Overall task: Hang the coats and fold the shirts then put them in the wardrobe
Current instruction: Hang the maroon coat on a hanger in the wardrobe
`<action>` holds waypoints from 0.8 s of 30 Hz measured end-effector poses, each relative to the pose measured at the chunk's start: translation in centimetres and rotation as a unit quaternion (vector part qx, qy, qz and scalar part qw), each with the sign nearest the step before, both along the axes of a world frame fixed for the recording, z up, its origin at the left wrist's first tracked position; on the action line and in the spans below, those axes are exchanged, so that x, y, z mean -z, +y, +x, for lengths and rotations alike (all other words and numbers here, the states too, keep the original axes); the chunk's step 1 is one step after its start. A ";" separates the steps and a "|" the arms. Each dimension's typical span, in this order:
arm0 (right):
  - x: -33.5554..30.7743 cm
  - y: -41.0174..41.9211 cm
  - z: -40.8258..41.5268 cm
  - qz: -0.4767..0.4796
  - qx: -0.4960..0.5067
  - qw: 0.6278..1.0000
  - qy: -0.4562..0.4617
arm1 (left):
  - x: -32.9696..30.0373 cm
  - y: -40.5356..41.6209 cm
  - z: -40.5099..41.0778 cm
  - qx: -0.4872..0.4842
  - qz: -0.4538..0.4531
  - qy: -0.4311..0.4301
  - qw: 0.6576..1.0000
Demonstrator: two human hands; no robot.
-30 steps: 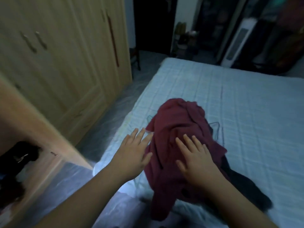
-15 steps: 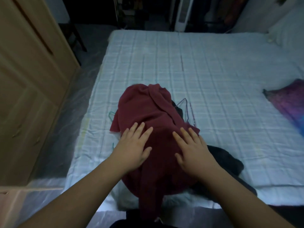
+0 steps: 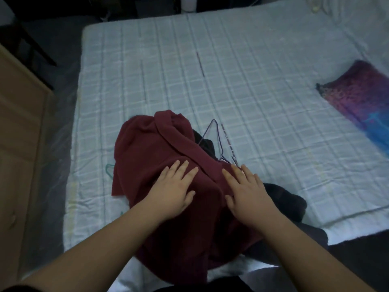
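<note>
A crumpled maroon garment [image 3: 151, 144] lies heaped on the near edge of the bed [image 3: 252, 81]. My left hand [image 3: 172, 190] lies flat on its middle with fingers spread. My right hand [image 3: 246, 190] lies flat on its right part, fingers straight. A dark garment [image 3: 282, 199] sticks out from under the maroon one at the right. A thin purple wire hanger [image 3: 216, 140] lies partly beneath the pile, and a green hanger [image 3: 109, 169] peeks out at the left.
The wooden wardrobe [image 3: 19, 144] stands at the left, across a narrow strip of floor [image 3: 52, 133]. A purple and blue cloth [image 3: 362, 98] lies at the bed's right side. A dark chair [image 3: 25, 43] stands at the far left.
The view has swung right and down from the wardrobe onto the bed. Both hands have slid from the garment's left edge onto its top and stay flat.
</note>
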State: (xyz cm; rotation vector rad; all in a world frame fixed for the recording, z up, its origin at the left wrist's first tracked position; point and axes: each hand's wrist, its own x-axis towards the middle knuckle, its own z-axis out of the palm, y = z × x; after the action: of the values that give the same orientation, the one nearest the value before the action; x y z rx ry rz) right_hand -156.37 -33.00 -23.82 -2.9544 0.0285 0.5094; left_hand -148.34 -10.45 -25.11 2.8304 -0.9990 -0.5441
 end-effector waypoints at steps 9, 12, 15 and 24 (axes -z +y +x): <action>10.8 -7.7 6.5 0.064 0.035 0.993 0.096 | 6.9 -9.4 6.2 0.008 0.037 0.041 0.998; 14.2 -9.0 9.0 0.102 0.051 0.989 0.095 | 9.5 -11.8 7.0 0.009 0.060 0.043 0.997; 17.0 -9.4 10.9 0.127 0.042 0.986 0.096 | 12.0 -12.7 7.3 0.008 0.084 0.023 0.996; 22.2 -10.4 15.5 0.226 0.069 0.959 0.155 | 13.8 -11.5 7.0 -0.007 0.050 -0.046 0.998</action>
State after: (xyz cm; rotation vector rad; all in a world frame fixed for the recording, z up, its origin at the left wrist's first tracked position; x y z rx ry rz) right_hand -140.83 -43.44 -45.99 -2.3864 0.1322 0.8279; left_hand -141.35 -21.99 -38.91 2.9738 -0.9929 -0.4785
